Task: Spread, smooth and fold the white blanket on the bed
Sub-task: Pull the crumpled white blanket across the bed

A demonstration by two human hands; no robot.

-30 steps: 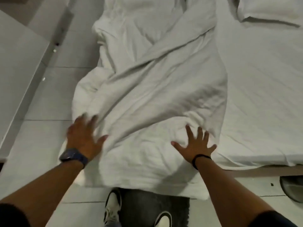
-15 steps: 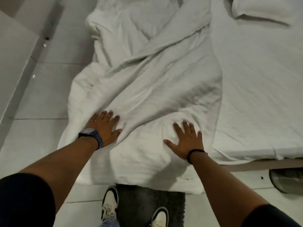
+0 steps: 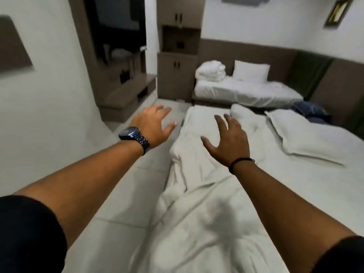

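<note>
- The white blanket (image 3: 199, 203) lies crumpled in a long strip along the left edge of the bed (image 3: 307, 194).
- Left hand (image 3: 152, 125) hovers left of the blanket, fingers spread, holding nothing.
- Right hand (image 3: 229, 141) hovers above the blanket, also spread and empty.
- A pillow (image 3: 307, 134) lies right of the blanket.

The single head view looks forward and down along the bed (image 3: 295, 184) toward the far wall.

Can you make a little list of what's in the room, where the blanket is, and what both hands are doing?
blanket: white blanket, rumpled, along bed's left edge
bed: near bed, pillow on it
far bed: folded bedding and pillow
left hand: open, raised, wearing watch
right hand: open, fingers spread, above blanket
</note>
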